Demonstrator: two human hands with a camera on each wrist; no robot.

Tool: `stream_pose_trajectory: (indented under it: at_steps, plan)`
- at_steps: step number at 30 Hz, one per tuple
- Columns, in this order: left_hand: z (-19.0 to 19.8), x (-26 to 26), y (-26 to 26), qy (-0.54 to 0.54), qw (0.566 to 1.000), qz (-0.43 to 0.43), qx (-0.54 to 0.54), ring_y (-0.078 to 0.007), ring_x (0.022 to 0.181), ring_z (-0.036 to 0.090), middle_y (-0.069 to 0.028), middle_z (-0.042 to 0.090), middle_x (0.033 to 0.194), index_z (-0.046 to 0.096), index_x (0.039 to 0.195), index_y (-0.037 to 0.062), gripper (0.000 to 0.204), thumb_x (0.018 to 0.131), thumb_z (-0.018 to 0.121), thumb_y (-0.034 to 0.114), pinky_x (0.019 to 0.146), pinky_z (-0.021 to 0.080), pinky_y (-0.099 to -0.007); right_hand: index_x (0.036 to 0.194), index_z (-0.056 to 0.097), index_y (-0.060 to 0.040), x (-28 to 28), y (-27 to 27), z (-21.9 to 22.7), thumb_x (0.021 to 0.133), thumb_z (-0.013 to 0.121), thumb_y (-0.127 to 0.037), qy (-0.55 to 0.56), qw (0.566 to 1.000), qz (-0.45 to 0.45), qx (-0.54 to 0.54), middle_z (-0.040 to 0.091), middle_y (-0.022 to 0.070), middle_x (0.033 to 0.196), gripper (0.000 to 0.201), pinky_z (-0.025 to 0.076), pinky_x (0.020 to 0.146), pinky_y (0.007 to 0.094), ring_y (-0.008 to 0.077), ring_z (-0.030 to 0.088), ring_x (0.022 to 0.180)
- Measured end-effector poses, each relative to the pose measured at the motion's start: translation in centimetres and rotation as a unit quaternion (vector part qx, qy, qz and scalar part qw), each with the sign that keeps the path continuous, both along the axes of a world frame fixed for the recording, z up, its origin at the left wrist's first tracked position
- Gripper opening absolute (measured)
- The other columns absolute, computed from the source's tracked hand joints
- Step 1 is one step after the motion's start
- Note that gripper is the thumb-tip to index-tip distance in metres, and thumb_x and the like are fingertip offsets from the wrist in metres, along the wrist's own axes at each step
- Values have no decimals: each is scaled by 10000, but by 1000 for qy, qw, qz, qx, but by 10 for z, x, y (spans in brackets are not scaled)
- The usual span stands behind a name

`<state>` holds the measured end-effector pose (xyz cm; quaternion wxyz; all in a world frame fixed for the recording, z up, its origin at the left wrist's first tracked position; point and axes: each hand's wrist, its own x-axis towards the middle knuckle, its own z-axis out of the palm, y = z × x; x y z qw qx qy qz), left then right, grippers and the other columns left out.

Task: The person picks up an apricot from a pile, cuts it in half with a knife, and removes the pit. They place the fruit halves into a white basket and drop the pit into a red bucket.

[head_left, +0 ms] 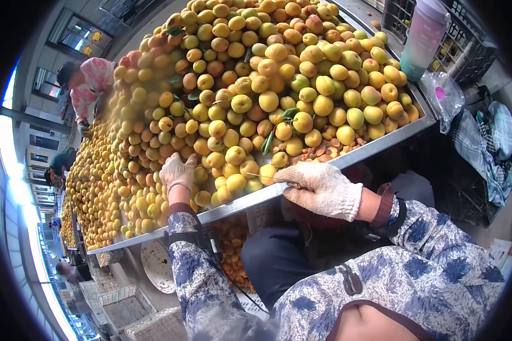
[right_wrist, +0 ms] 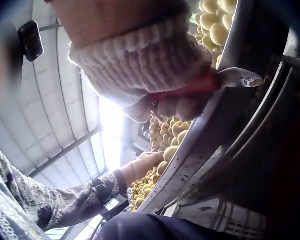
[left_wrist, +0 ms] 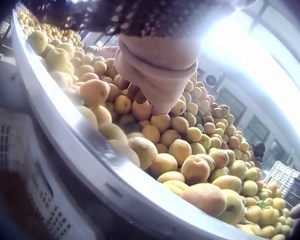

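Observation:
My left hand (head_left: 177,173), in a thin pale glove, reaches over the metal rim into a heap of apricots (head_left: 267,102). In the left wrist view its loosely bent fingers (left_wrist: 135,94) point down onto the fruit, fingertips right at several apricots. My right hand (head_left: 321,190) wears a white knitted glove and grips a small knife by its red handle (right_wrist: 190,87). The knife's short metal blade (right_wrist: 242,77) sticks out past the fingers, close to the table rim (right_wrist: 190,145) in the right wrist view.
Apricot halves (head_left: 318,152) lie at the table's near right. A tumbler (head_left: 424,37) and a plastic bag (head_left: 442,98) stand by the right corner. Below the rim are apricot pieces (head_left: 233,247), a round basin (head_left: 157,266) and crates (head_left: 125,307). Another person (head_left: 88,85) leans over the far left side.

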<state>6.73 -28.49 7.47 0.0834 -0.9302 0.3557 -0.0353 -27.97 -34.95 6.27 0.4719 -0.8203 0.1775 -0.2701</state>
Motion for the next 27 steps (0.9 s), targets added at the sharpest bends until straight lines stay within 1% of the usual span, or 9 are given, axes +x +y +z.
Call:
stream_pose_trajectory:
  at_steps: [4, 6, 8, 9, 12, 15, 19, 21, 27]
  plan:
    - [-21, 12, -5, 39, 994, 69, -77, -352, 1129, 594, -182, 601, 1242, 647, 1081, 20, 530, 813, 720, 471, 961, 469, -435, 1169, 651, -72, -5, -3, 9, 878, 659, -178, 71, 997, 5, -15, 658, 161, 979, 310, 525, 786, 394, 332, 653, 890]
    - [-35, 32, 8, 82, 989, 46, -113, -346, 1141, 582, -181, 587, 1259, 662, 1065, 12, 508, 805, 727, 443, 980, 459, -420, 1170, 652, -75, -4, -3, 5, 875, 663, -179, 44, 999, 4, -26, 662, 161, 976, 312, 526, 783, 390, 326, 655, 890]
    - [-51, 45, 15, 82, 966, -4, -245, -342, 1140, 576, -180, 594, 1240, 678, 1098, 17, 491, 798, 732, 402, 993, 451, -396, 1172, 651, -74, -4, -3, 8, 874, 664, -178, 44, 999, 5, -30, 666, 160, 972, 316, 529, 780, 385, 321, 660, 887]
    - [-50, 41, 14, 90, 963, 1, -255, -335, 1154, 569, -190, 592, 1242, 677, 1148, 17, 517, 790, 734, 387, 1000, 446, -382, 1170, 652, -73, -4, -3, 11, 874, 664, -176, 53, 998, 7, -32, 667, 157, 970, 314, 530, 775, 387, 323, 662, 882]
    - [-32, 19, 8, 80, 971, 10, -226, -334, 1165, 577, -217, 588, 1262, 627, 1209, -61, 584, 808, 727, 352, 1008, 441, -359, 1166, 655, -74, -1, 1, 5, 874, 663, -177, 44, 998, 10, -32, 668, 154, 965, 310, 533, 767, 391, 328, 664, 872]
    - [-52, 31, 10, 28, 965, 14, -261, -341, 1164, 562, -200, 591, 1237, 660, 1184, 17, 562, 789, 723, 411, 1000, 449, -393, 1146, 643, -78, 0, 5, 3, 881, 641, -205, 31, 999, 8, -30, 650, 146, 940, 294, 522, 770, 414, 335, 651, 868]
    - [-50, 30, 3, 26, 969, 25, -243, -352, 1155, 567, -199, 597, 1213, 646, 1159, 7, 562, 799, 699, 435, 985, 458, -419, 1129, 628, -82, 1, 6, 1, 887, 621, -237, 41, 998, 9, -36, 629, 139, 911, 287, 510, 772, 442, 341, 635, 867]
    - [-41, 24, 0, 31, 984, 56, -168, -359, 1153, 570, -209, 595, 1210, 628, 1126, -12, 565, 809, 677, 453, 971, 464, -439, 1130, 628, -84, 3, 8, 2, 885, 622, -240, 52, 998, 17, -31, 629, 140, 913, 290, 510, 770, 443, 342, 635, 867]
    - [-46, 24, 2, -10, 978, 106, -181, -367, 1083, 603, -217, 623, 1151, 646, 1065, -24, 537, 777, 700, 426, 938, 485, -443, 1130, 633, -89, 1, 6, 4, 881, 627, -254, 62, 997, 19, -32, 629, 149, 911, 300, 513, 761, 451, 346, 638, 865]
